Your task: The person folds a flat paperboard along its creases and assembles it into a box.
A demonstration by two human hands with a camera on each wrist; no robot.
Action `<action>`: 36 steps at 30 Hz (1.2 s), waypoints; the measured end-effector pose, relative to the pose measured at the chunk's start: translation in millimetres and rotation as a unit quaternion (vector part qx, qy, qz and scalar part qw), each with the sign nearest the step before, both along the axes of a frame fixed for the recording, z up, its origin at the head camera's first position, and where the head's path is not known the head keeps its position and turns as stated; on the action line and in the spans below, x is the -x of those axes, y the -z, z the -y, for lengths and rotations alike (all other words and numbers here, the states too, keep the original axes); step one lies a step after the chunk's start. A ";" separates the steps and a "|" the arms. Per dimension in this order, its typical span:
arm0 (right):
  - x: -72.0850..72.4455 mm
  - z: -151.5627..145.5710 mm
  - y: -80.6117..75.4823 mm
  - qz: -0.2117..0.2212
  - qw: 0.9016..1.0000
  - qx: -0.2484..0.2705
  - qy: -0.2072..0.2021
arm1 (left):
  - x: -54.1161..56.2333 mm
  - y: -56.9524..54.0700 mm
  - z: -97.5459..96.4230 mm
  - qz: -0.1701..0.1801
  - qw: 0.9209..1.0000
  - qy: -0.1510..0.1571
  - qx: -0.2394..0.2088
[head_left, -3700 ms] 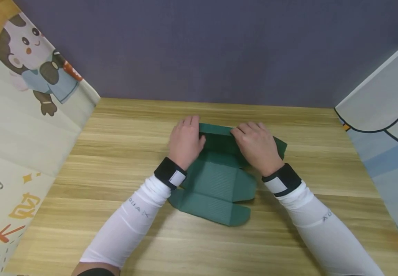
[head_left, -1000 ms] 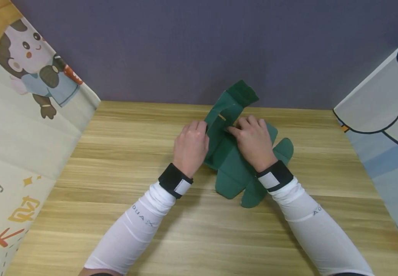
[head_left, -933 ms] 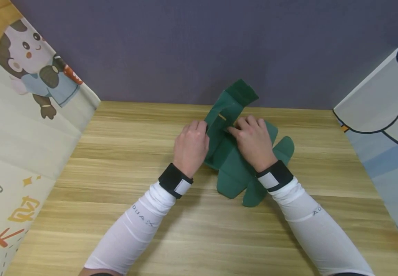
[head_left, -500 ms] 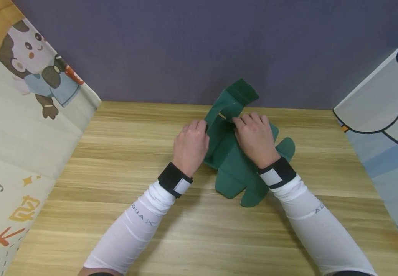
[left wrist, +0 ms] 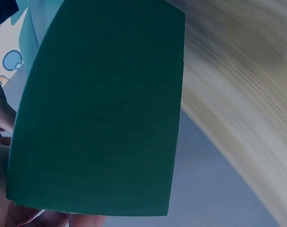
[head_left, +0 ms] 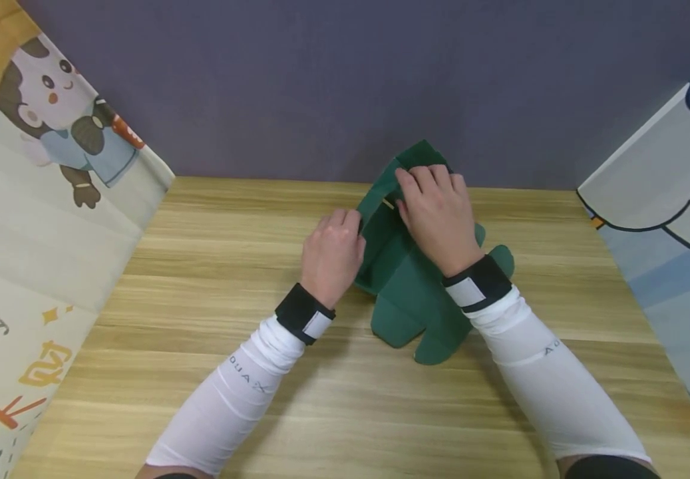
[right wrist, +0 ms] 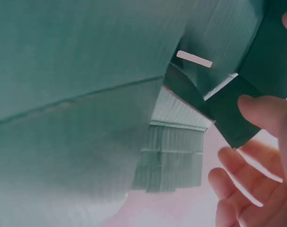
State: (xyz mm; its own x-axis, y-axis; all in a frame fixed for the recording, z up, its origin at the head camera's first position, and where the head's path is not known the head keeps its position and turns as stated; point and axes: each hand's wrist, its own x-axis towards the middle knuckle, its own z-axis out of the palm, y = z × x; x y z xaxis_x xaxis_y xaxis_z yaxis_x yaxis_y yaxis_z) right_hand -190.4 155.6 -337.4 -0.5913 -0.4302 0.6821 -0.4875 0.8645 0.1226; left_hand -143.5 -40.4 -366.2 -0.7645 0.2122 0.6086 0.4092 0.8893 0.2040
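Observation:
A green cardboard box, partly folded, stands tilted on the table with its walls raised at the left and rounded flaps spread toward the front. My left hand grips its left wall; a broad green panel fills the left wrist view and hides most of those fingers. At the far end, my right hand holds the upright end flap. Seen from the right wrist, the thumb lies on a small dark flap with the other fingers below it. A narrow slot pierces the wall nearby.
The wood-grain table runs back to a dark blue-grey wall. Cartoon-printed cloths hang at both sides, a white one at left and another at right.
The box has turned from lying squarely before me to a slant. In the last half second my right hand moved up from inside the box to its far end flap; my left hand stays on the wall.

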 end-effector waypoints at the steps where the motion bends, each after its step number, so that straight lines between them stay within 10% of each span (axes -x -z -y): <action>1: 0.8 2.0 -0.8 -0.001 1.000 -0.007 0.000 | -0.3 -0.3 0.2 0.002 1.000 0.000 0.001; 10: -0.9 13.6 2.9 0.092 0.995 0.033 -0.022 | -1.3 -1.2 1.7 0.003 1.000 0.000 0.006; 20: -4.4 20.7 15.1 0.199 0.962 0.176 -0.066 | -2.2 2.8 -1.0 0.004 1.000 0.008 0.017; 29: -6.4 14.8 9.9 0.193 0.965 0.162 -0.070 | -1.8 1.7 1.3 0.003 1.000 0.000 0.018; 36: 0.1 -5.2 -7.2 0.181 0.947 0.254 -0.076 | -2.0 0.6 4.8 0.005 1.000 0.000 0.009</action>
State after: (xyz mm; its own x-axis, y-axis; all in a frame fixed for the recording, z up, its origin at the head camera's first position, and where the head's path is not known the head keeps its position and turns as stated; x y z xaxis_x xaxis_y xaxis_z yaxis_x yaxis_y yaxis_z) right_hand -190.5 160.9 -330.1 -0.7832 -0.1991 0.5891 -0.5418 0.6835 -0.4892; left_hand -141.5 -45.2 -366.8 -0.7702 0.2235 0.5973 0.4078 0.8927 0.1919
